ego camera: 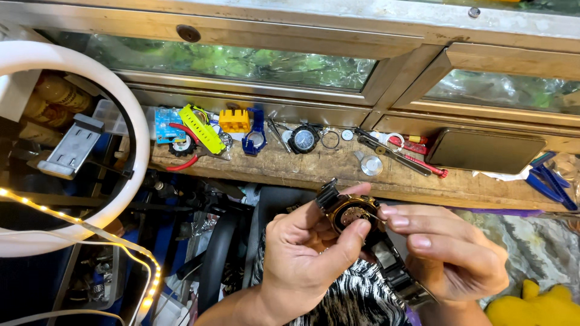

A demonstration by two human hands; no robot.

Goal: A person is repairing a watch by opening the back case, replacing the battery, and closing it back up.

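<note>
**A:** Head camera, looking straight down. What have the hands got?

**B:** Both are on one thing: a dark metal wristwatch with its back open, gold-toned movement showing (355, 215). It sits low in the middle of the picture, held above the lap, well short of the worn wooden bench ledge (314, 169).

**A:** Left hand first.

**B:** The left hand (305, 253) is curled closed around the case, thumb pressed at the lower rim, fingers wrapped behind. The dark link bracelet (396, 271) trails down to the right, beneath the other hand.

**A:** And the right?

**B:** The right hand (450, 256) is pinched, thumb and forefinger tips together right at the case edge. A thin sliver seems to poke from the pinch toward the movement; too small to say what it is.

**A:** Up on the ledge?

**B:** A whole spread. From the left: a lime-yellow plastic strip tool (201, 128) lying across red-handled pliers (181, 158), a small yellow plastic block (234, 121), a blue plastic watch case holder (255, 136), a black round-dialled watch head (304, 139), a loose round metal case back (371, 165), and a dark rectangular phone lying flat (483, 151) to the right.

**A:** Far left edge?

**B:** A white ring light (136, 130), arcing around a grey phone clamp (72, 147).
</note>
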